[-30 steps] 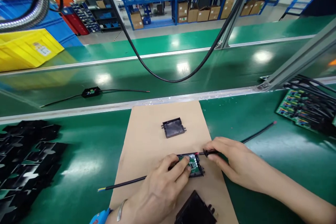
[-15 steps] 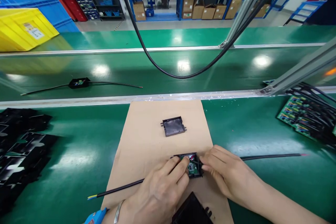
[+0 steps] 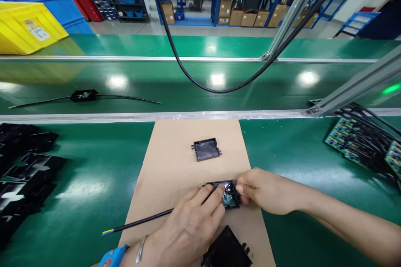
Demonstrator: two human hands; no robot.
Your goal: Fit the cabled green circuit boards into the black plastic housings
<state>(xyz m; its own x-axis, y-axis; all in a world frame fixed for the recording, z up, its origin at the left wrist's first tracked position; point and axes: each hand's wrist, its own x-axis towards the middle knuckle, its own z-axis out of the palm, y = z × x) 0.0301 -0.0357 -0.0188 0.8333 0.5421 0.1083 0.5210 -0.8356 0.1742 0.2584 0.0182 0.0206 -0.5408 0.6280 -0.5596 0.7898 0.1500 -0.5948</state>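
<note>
Near the right edge of a brown cardboard sheet (image 3: 169,154), laid on a glossy green bench (image 3: 282,150), a small, open, black plastic case (image 3: 233,207) is steadied, with a green circuit board (image 3: 229,200) inside it. The board is partly covered by the fingers of the left hand (image 3: 192,219), which are bent and set side by side; the left thumb is hidden, so whether the case is gripped cannot be told. At the case's right end, the fingertips of the right hand (image 3: 272,190) are drawn narrowly together; whether anything is pinched between them cannot be seen. From beneath the left hand, a black round cable (image 3: 147,219) is led out past the sheet's left edge, its yellow and blue wire ends bared.

The step in hand is judged to be close fitting work at the case's right end. For a next move there, the board would need to be kept level and the wires clear of the case wall.

Toward the sheet's far edge, a shallow black plastic shell (image 3: 206,150) is placed. Nearer, by the right edge, a larger black plastic piece (image 3: 227,248) is partly cut off by the view.
</note>
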